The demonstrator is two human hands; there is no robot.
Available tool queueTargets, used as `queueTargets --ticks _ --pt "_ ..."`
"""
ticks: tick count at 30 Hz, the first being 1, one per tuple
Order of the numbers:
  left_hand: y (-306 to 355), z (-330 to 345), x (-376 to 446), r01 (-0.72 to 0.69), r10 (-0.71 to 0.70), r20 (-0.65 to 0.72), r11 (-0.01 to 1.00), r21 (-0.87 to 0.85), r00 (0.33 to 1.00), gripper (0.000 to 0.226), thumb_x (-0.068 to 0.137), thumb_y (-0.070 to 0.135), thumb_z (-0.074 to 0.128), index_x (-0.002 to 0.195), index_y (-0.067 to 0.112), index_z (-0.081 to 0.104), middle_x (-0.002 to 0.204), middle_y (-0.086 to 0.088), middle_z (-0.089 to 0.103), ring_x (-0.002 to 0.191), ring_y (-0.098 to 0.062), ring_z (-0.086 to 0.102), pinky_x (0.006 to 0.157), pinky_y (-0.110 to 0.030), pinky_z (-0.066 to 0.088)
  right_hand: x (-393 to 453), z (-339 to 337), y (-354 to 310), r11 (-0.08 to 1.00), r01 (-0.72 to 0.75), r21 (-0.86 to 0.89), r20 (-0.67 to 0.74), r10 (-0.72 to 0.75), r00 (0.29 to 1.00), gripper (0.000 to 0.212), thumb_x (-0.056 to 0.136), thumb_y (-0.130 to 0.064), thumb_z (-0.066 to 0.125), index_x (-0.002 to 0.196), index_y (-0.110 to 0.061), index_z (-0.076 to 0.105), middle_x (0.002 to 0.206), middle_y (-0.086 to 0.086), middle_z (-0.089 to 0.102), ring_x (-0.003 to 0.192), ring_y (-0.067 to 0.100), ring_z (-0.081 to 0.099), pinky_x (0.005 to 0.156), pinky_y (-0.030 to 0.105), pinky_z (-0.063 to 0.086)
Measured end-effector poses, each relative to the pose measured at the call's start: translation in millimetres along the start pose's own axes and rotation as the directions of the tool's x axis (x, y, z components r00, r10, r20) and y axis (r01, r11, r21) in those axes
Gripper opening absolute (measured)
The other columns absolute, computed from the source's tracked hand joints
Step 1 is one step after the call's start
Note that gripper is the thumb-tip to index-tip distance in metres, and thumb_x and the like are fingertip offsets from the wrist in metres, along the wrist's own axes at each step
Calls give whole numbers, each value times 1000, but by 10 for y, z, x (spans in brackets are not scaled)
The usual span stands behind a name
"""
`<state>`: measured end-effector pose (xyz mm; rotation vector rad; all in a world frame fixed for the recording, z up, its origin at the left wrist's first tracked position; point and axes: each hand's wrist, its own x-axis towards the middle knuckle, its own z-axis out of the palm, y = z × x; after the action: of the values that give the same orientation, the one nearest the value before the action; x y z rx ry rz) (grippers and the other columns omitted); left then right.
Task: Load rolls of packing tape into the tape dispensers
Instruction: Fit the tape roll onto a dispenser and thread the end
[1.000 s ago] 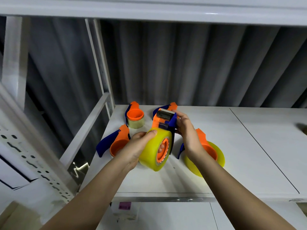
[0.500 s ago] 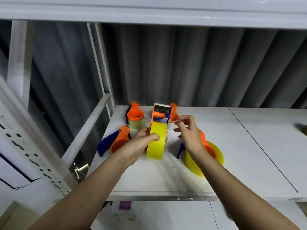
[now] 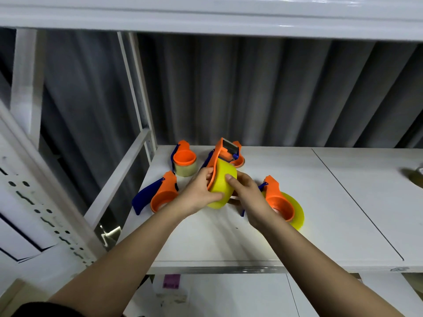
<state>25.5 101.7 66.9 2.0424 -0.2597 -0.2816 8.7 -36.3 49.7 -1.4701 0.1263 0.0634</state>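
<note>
An orange and blue tape dispenser [image 3: 225, 152] with a yellow tape roll [image 3: 222, 184] on it is held above the white shelf [image 3: 297, 225], cutter end pointing away from me. My left hand [image 3: 196, 194] grips the roll and the dispenser's orange side plate from the left. My right hand [image 3: 246, 193] holds the roll from the right, thumb on its outer face. The dispenser's handle is hidden behind the roll and my hands.
On the shelf lie other orange and blue dispensers: one with a clear roll [image 3: 184, 160] at the back, one [image 3: 158, 194] at the left, one with a yellow roll [image 3: 282, 203] at the right, one [image 3: 239, 160] behind the held dispenser. A white upright post [image 3: 139, 99] stands at the left.
The held dispenser has turned so the roll's broad outer face shows. My right hand, free of it half a second ago, now holds the roll.
</note>
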Motion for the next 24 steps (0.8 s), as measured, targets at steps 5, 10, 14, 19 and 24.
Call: queueTargets --ticks 5,10,14,19,24 --pt "-22 37 -37 -93 119 -105 970 225 987 70 82 23 72 142 17 36 136 -2 52 123 -21 52 98 -42 49 36 -75 -126 995 -100 26 73 98 993 31 99 -25 50 128 -15 51 110 5 67 92 18 66 66 25 54" --pt "31 172 -58 -73 178 -215 903 424 960 61 82 30 68 137 13 45 126 -6 60 116 -24 56 93 -40 49 47 -66 -227 945 -145 -294 87 177 980 40 97 -45 47 127 -18 49 114 3 62 99 22 62 78 30 53" --pt "1 251 -58 -37 180 -218 843 537 959 48 83 36 66 125 17 53 113 -3 64 105 -23 60 81 -38 53 159 -143 -109 787 -21 -617 -38 -2 999 59 94 -46 52 144 -17 38 141 8 42 120 25 52 89 29 45" --pt "-56 415 -57 -21 235 -238 753 658 942 42 85 35 63 121 17 51 112 -3 62 103 -23 60 69 -28 41 213 -201 -85 597 17 -802 -26 -64 998 46 92 -51 50 129 -25 53 129 3 53 111 21 56 85 32 45" --pt "-79 547 -54 21 216 -240 702 712 947 39 86 31 62 119 13 50 115 -7 61 102 -25 61 71 -30 45 296 -234 -118 432 4 -902 -11 -33 999 47 91 -59 46 122 -25 59 120 1 63 108 22 59 83 35 50"
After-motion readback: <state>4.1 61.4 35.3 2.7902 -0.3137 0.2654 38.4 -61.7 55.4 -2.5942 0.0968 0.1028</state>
